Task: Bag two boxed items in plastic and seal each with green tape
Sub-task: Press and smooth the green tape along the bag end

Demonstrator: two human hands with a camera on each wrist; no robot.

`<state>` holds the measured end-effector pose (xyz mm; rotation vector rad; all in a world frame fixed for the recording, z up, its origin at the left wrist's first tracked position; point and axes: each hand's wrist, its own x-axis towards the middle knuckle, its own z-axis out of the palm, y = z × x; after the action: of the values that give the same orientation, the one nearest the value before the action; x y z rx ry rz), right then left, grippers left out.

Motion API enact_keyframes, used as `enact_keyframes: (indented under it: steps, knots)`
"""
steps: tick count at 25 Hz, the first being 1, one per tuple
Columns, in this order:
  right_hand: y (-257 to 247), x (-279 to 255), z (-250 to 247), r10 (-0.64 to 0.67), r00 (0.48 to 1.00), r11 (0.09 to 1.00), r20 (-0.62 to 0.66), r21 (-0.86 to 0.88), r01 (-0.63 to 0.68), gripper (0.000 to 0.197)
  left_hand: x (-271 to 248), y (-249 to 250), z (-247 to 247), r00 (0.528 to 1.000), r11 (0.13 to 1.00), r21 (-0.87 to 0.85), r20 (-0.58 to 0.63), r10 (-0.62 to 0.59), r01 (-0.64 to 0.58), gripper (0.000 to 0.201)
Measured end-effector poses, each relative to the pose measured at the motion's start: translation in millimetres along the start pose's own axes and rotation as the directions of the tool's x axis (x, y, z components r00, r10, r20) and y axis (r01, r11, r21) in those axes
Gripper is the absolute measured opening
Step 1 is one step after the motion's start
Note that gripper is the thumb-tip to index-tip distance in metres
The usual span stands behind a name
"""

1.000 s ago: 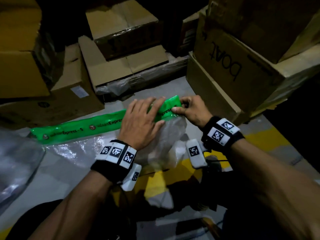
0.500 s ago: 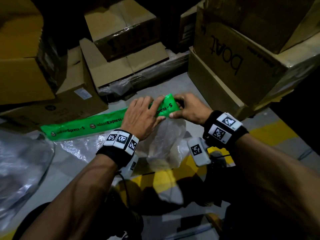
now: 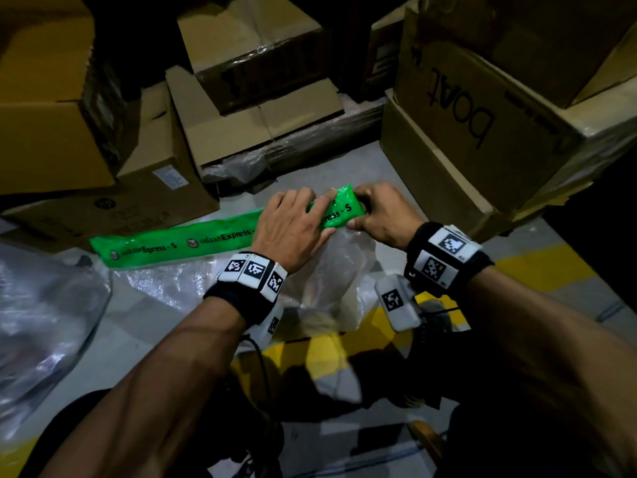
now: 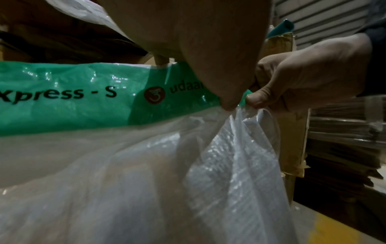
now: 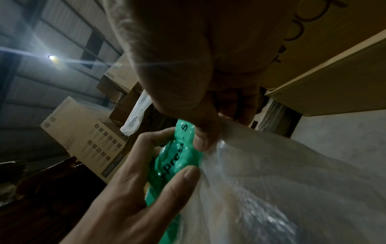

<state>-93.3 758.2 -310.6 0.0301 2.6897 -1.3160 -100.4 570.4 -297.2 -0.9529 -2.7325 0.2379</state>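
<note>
On a grey concrete floor (image 3: 144, 315) with a yellow painted stripe (image 3: 537, 267), a clear plastic bag (image 3: 331, 281) lies in front of the person, something pale and boxy dimly showing through it (the boxed item inside cannot be made out clearly). A long strip of green tape (image 3: 172, 244), printed "udaan Express - S", runs along the bag's far edge, its free end trailing off to the left across the floor.

The left hand (image 3: 293, 229) lies over the tape with its fingers extended and flat, pressing the strip down onto the bag; in the right wrist view its thumb (image 5: 183, 178) rests at the tape's lower edge, where green meets clear plastic. The right hand (image 3: 382, 215) has its fingers curled round the right end of the tape, and the left wrist view shows its thumb (image 4: 259, 99) pinching that end together with a gathered fold of the bag (image 4: 240, 148). The two hands are just beside each other, almost touching at the thumbs.

Cardboard cartons ring the work spot: a large one printed "boAt" (image 3: 482, 108) to the right, an HP-marked carton (image 3: 113, 205) to the left, and stacked brown cartons (image 3: 255, 63) behind. More crumpled clear plastic sheeting (image 3: 44, 322) lies on the floor at the left.
</note>
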Motion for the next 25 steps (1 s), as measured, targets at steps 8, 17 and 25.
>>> enact_keyframes:
  steps: [8, 17, 25]
  knots:
    - [2, -6, -14, 0.040, 0.990, 0.995, 0.137, 0.086, -0.053, 0.057, -17, -24, -2, 0.997, 0.990, -0.133, 0.063, -0.039, 0.047, 0.077]
    - [-2, -11, 7, 0.066, 0.996, 0.996, -0.054, -0.054, -0.069, 0.049, -15, -14, 7, 0.988, 0.994, -0.046, 0.118, -0.097, 0.103, 0.075]
    - [-5, -11, -1, 0.045, 0.999, 0.999, 0.001, 0.021, -0.045, 0.052, -14, -19, 1, 0.970, 0.982, -0.102, 0.200, -0.138, 0.160, 0.065]
